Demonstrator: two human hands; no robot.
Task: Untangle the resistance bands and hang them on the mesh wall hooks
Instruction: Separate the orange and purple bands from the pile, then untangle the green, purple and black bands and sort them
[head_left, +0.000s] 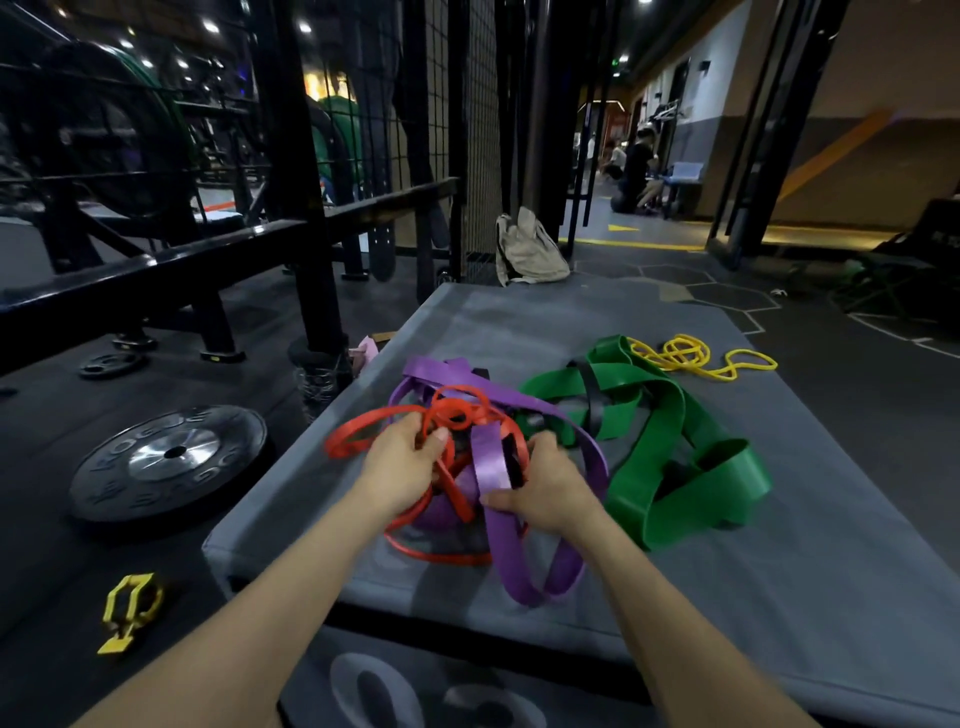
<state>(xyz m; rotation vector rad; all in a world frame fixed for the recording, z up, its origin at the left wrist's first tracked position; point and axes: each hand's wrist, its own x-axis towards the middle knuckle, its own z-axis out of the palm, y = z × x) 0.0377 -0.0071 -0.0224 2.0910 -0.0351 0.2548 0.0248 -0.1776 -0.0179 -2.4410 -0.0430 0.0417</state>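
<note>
Both hands are right in the knot on the grey mat (779, 597). Left hand (400, 462) has its fingers curled round loops of the red band (363, 431), right hand (545, 493) pinches a strap of the purple band (493, 462) under its thumb. Red and purple are still wound together in one heap. Just right of that, the wide green band (675, 467) lies twisted with a black band (595, 400), and further back the thin yellow band (691, 358) sits apart. Weight plate (166, 457) on the floor to the left, mesh wall (478, 130) way behind
</note>
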